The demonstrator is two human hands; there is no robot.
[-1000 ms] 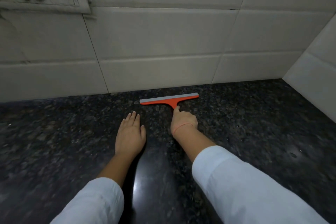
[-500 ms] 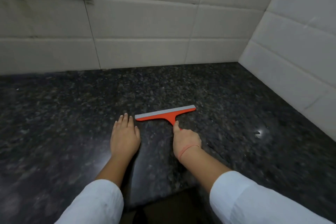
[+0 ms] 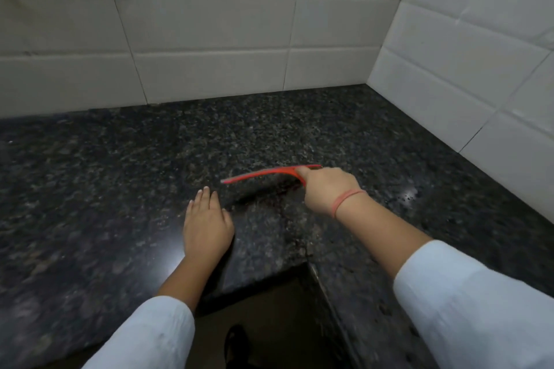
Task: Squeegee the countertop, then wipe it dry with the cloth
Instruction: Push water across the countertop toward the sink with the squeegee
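The squeegee is gripped above the tabletop by the right hand; the left hand is laid flat at 8 o'clock. Squeegeeing seems underway; the blade must be lowered next.

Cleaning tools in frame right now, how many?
1. The red squeegee, gripped by the right hand over the countertop, right of centre. No cloth shows; it may lie outside the frame.
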